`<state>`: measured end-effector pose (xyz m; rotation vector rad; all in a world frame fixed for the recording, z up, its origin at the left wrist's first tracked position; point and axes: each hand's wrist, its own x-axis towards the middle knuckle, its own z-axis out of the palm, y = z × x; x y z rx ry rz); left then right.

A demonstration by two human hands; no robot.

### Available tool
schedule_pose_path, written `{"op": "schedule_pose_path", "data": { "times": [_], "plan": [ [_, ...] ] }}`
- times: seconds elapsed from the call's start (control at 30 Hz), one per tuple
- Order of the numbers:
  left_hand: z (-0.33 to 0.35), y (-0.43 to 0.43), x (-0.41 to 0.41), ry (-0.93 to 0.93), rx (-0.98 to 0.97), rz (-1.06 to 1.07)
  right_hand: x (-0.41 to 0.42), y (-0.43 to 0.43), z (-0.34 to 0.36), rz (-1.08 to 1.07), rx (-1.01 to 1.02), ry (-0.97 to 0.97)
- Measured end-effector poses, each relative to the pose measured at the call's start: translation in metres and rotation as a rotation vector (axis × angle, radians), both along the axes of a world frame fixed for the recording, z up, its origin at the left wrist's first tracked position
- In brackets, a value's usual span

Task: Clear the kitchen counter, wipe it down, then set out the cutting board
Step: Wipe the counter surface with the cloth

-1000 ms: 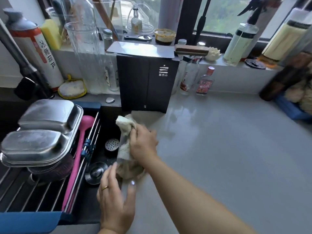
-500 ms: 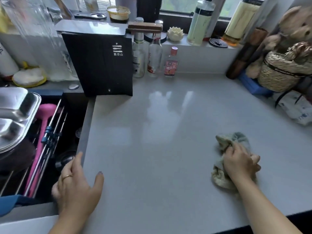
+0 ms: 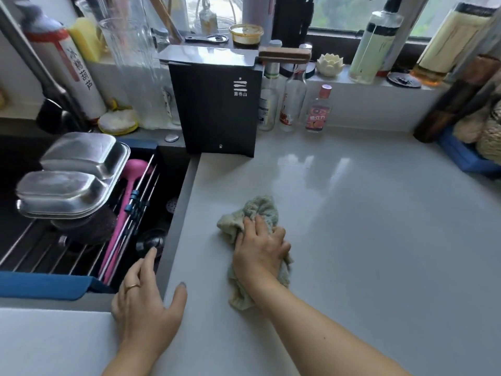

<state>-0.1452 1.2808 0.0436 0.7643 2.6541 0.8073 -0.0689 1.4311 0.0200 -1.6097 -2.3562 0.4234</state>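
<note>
My right hand (image 3: 259,251) presses a crumpled grey-green cloth (image 3: 257,213) flat on the pale grey counter (image 3: 366,240), a little right of the sink edge. Part of the cloth sticks out beyond the fingers and part trails under the wrist. My left hand (image 3: 146,302), with a ring on one finger, rests fingers spread on the counter's corner beside the sink, holding nothing. No cutting board shows in this view.
A black box (image 3: 217,109) stands at the back by the sink. Three bottles (image 3: 292,101) line the wall beside it. The sink (image 3: 151,213) holds steel trays (image 3: 70,175) on a rack and a pink utensil (image 3: 127,207). A blue tray (image 3: 466,158) with bulky items sits far right.
My right hand has swept the cloth from the right side of the counter back leftward toward the sink edge. My left hand has stayed at the counter's corner.
</note>
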Motion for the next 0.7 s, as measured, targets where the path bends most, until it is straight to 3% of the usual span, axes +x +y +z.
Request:
{"op": "schedule_pose_path", "data": {
  "times": [0.43, 0.57, 0.7],
  "plan": [
    [-0.002, -0.029, -0.034, -0.076, 0.234, 0.005, -0.100, -0.028, 0.008, 0.239, -0.085, 0.051],
    [-0.003, -0.038, -0.042, -0.108, 0.283, 0.022, -0.104, -0.034, 0.018, 0.243, -0.171, 0.172],
    [-0.002, -0.037, -0.040, -0.109, 0.294, 0.020, -0.092, -0.050, 0.038, 0.208, -0.411, 0.393]
  ]
}}
